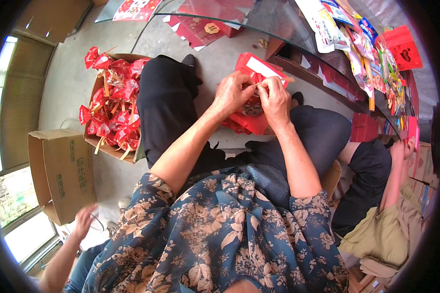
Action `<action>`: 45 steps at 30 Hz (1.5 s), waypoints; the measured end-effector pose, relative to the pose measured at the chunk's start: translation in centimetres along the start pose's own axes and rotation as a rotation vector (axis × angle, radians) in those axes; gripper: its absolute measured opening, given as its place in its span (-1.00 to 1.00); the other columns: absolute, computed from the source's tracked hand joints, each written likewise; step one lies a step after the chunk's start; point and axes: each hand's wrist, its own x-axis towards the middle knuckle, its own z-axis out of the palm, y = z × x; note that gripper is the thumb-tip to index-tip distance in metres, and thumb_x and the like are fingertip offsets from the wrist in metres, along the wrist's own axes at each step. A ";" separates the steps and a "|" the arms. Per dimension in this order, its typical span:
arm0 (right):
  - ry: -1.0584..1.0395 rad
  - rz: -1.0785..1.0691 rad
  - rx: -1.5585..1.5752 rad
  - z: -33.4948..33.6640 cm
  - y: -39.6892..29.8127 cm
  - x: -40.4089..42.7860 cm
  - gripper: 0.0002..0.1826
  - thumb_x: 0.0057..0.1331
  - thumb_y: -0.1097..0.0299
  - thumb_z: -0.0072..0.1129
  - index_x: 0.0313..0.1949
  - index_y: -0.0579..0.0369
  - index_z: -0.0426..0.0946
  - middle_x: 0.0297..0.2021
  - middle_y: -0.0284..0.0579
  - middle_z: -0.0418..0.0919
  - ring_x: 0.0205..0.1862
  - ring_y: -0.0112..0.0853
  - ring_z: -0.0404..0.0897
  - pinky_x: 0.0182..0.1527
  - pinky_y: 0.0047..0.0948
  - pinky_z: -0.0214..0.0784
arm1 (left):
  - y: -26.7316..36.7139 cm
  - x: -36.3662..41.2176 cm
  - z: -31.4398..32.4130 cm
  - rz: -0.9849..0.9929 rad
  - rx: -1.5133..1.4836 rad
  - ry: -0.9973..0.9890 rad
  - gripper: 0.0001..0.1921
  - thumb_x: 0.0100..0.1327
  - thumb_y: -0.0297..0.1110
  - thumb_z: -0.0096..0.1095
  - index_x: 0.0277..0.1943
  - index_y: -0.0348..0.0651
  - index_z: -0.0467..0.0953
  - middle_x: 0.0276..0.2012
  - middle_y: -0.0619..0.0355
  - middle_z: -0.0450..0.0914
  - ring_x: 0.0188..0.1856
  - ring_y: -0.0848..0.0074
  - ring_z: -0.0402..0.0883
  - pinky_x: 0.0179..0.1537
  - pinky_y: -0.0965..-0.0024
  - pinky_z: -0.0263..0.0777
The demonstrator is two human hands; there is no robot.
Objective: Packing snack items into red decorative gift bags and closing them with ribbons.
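My left hand (234, 91) and my right hand (274, 96) meet above my lap, fingertips pinched together at the gathered neck of a red plastic gift bag (253, 119). Something thin and pale lies between the fingertips; its exact form is too small to tell. The lower part of the bag looks clear with a printed pattern, and red film spreads beneath my hands. Just beyond them is a stack of red packets (249, 60) with a white strip on top. A cardboard box (90, 143) of tied red gift bags (113, 99) stands beside my left leg.
An empty-looking cardboard carton (68, 175) stands at the left. Ahead is a glass tabletop (271, 33) bearing packaged snacks (366, 47) at the right. A co-worker's hands (403, 148) are at the far right, and another person's hand (84, 219) reaches in at the lower left.
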 end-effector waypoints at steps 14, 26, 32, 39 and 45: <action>-0.007 -0.120 0.119 0.0 0.2 -0.3 -0.80 0.13 0.65 0.21 -0.33 0.15 0.38 -0.36 -0.04 0.49 -0.28 -0.09 0.58 -0.25 -0.20 0.44 | -1.1 -0.1 -0.2 -0.559 -1.011 -0.220 -0.89 0.26 -0.33 0.31 -0.33 -0.16 0.62 -0.59 0.37 0.47 -0.66 0.77 0.23 -0.62 0.61 0.04; -0.098 -0.015 0.177 -0.3 0.2 -1.1 -0.81 0.13 0.66 0.17 -0.34 0.14 0.36 -0.34 -0.07 0.47 -0.31 -0.09 0.55 -0.28 -0.21 0.41 | -2.7 0.1 2.1 -0.480 -0.811 0.211 -0.94 0.26 -0.41 0.24 -0.31 -0.18 0.55 -0.51 0.31 0.55 -0.58 0.74 0.39 -0.60 0.63 0.15; -0.109 0.037 0.262 -0.8 0.2 -1.6 -0.84 0.19 0.59 0.20 -0.27 0.15 0.41 -0.28 -0.14 0.53 -0.34 -0.29 0.57 -0.31 -0.36 0.45 | -3.1 0.1 3.0 -0.437 -0.728 0.283 -0.89 0.26 -0.45 0.19 -0.37 -0.30 0.53 -0.50 0.22 0.59 -0.51 0.64 0.52 -0.52 0.51 0.37; 0.306 0.695 0.848 -2.1 2.8 -2.2 -0.83 0.43 0.29 0.07 -0.12 0.11 0.43 -0.28 -0.23 0.60 -0.59 -0.67 0.41 -0.56 -0.71 0.14 | -2.9 -0.2 2.0 -0.501 -0.699 0.209 -0.83 0.32 -0.31 0.19 -0.31 -0.22 0.51 -0.56 0.25 0.54 -0.65 0.67 0.40 -0.66 0.58 0.18; -0.167 0.794 0.766 0.3 2.9 -3.0 -0.76 0.29 0.36 0.25 -0.10 0.19 0.50 -0.35 -0.26 0.58 -0.57 -0.62 0.45 -0.54 -0.64 0.28 | -2.8 -0.2 2.1 -0.521 -0.691 0.184 -0.82 0.34 -0.29 0.20 -0.30 -0.21 0.50 -0.54 0.22 0.56 -0.66 0.68 0.41 -0.67 0.60 0.16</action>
